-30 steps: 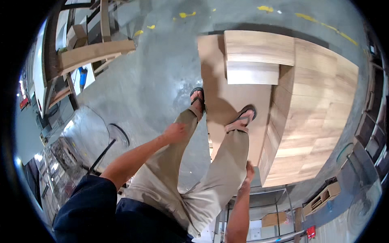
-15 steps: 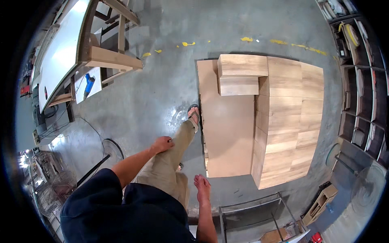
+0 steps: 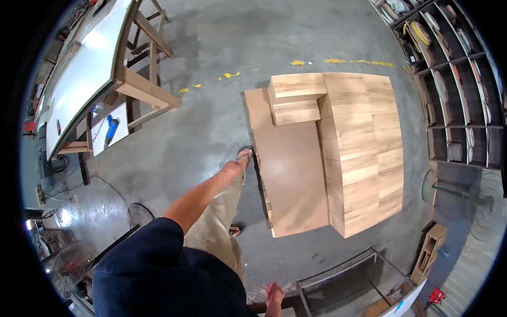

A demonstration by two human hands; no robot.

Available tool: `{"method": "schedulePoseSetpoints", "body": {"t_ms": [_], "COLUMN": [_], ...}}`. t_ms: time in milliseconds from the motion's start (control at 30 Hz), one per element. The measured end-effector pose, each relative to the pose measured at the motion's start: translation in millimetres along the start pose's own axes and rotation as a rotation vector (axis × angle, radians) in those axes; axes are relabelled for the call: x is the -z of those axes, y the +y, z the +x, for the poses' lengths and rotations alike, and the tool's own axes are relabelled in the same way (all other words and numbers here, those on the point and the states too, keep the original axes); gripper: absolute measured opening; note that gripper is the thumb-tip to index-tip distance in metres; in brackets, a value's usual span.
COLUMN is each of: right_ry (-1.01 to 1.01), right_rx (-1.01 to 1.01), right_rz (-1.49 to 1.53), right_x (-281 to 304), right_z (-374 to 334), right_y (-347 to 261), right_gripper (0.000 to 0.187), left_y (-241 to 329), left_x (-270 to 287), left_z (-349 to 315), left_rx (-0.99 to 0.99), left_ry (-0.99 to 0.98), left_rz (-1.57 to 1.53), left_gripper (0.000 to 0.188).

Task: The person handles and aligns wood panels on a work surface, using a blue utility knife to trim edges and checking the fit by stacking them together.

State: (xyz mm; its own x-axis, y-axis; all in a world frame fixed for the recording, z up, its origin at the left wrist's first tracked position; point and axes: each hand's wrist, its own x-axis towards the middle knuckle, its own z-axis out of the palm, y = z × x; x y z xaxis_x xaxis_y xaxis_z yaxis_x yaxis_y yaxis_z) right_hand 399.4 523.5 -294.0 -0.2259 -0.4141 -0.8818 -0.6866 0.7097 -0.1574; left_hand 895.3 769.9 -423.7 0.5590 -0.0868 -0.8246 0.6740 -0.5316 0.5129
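My left hand (image 3: pixel 233 168) is stretched forward above my leg and sandalled foot, left of the brown board. Its fingers are smeared, and I see no object in it. Low in the view, my right hand (image 3: pixel 273 292) hangs beside my body near a metal frame; its fingers are blurred too. On the floor in front of me lies a flat brown board (image 3: pixel 290 169). Along its right side stand several stacked wood-grain boxes or panels (image 3: pixel 364 153), and a shorter wood-grain piece (image 3: pixel 297 87) reaches left across its far end. Neither hand touches these.
A white-topped workbench (image 3: pixel 92 58) stands at left, with a blue power tool (image 3: pixel 111 132) on its lower shelf. Shelving (image 3: pixel 454 95) lines the right. A dark metal frame (image 3: pixel 338 282) is at lower right, a wire-cage fan (image 3: pixel 71 261) at lower left. A cable (image 3: pixel 113 185) crosses the floor.
My left hand has moved forward, away from my thigh. My right hand has dropped back toward the lower edge. The view has shifted, and the board and boxes appear farther left.
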Motion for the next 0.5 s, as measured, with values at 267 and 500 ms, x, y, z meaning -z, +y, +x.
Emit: {"method": "schedulePoseSetpoints", "body": {"t_ms": [267, 500], "right_ry": [-0.357, -0.281], "right_rx": [-0.26, -0.181], "right_rz": [0.249, -0.134], "right_x": [35, -126], "right_z": [-5, -104], "right_y": [74, -22], "right_gripper": [0.042, 0.039], "left_y": [106, 194], "left_x": [52, 53], "left_z": [174, 276], "left_rx": [-0.019, 0.076], "left_ry": [0.042, 0.252], "left_rz": [-0.586, -0.553], "left_gripper": [0.057, 0.071]}}
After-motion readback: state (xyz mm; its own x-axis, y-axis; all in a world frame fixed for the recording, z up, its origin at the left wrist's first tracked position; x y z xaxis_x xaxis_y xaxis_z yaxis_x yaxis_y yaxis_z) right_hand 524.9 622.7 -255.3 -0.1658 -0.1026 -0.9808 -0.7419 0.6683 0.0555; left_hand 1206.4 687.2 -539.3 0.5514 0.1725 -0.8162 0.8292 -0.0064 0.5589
